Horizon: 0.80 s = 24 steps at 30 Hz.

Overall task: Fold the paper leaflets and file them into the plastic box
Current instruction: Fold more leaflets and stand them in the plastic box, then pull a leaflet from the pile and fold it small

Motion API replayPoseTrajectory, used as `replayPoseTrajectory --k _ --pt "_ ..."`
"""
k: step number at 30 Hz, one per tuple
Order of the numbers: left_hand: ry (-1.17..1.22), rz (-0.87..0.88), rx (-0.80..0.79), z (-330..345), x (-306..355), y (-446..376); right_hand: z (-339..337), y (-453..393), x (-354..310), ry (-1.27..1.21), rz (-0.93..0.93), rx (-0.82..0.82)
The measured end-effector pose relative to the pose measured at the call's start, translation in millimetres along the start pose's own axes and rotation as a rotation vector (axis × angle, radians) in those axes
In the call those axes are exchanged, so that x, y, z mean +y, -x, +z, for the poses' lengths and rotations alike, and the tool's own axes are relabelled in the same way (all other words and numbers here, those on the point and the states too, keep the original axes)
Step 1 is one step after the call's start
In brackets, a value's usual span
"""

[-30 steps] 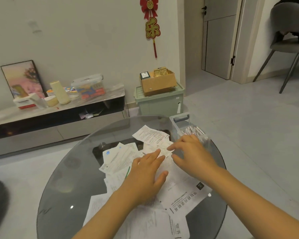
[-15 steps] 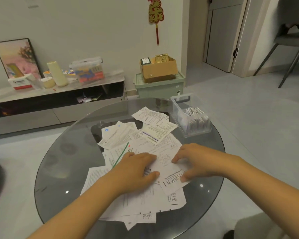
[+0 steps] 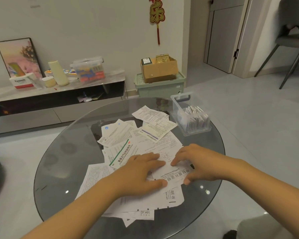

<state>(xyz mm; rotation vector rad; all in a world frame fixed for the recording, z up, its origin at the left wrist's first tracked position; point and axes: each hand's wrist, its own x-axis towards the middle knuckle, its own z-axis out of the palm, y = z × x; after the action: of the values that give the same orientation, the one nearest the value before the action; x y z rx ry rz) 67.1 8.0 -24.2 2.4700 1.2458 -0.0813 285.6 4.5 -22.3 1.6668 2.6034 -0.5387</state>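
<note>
Two hands work over one leaflet (image 3: pixel 171 173) near the front edge of the round glass tabletop (image 3: pixel 62 152). The left hand (image 3: pixel 138 173) lies flat on it, fingers straight and pressing down, thumb stretched along the sheet's near edge. The right hand (image 3: pixel 197 163) has its fingers bent over the leaflet's right end, forefinger tip pressing on the top of the sheet and thumb at its near edge, so that it pinches the paper. This leaflet sits on top of a loose heap of other leaflets (image 3: pixel 128 140) spread from the middle of the tabletop to its front edge, many overlapping; one carries a green stripe, another at the front reads "Dr.vet". The clear plastic box (image 3: pixel 190 116) stands at the far right edge of the tabletop, apart from the hands, with a row of folded papers upright inside it. Beyond the table a low cabinet (image 3: pixel 59 100) stands against the wall.
</note>
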Motion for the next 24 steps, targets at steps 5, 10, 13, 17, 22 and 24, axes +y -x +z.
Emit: replayPoseTrajectory --k 5,10,13,17,22,24 --pt "-0.015 0.041 -0.060 2.5 6.9 -2.0 4.0 -0.2 1.4 -0.020 0.006 0.022" --pt "-0.114 0.072 -0.084 -1.1 8.6 -6.3 3.7 0.0 1.6 -0.024 0.015 0.022" --pt "-0.139 0.075 -0.076 -1.3 10.9 -8.9 1.5 0.7 0.5 -0.024 0.021 0.004" --pt "-0.117 0.067 -0.074 -1.8 11.2 -11.4 1.4 1.5 0.6 -0.022 0.022 -0.004" --pt "0.001 0.073 -0.024 1.5 2.4 -12.6 4.2 3.0 -1.4 -0.014 0.031 0.003" --pt "0.048 0.077 0.025 3.8 1.6 -14.9 4.8 3.4 -2.0 -0.007 0.032 0.009"
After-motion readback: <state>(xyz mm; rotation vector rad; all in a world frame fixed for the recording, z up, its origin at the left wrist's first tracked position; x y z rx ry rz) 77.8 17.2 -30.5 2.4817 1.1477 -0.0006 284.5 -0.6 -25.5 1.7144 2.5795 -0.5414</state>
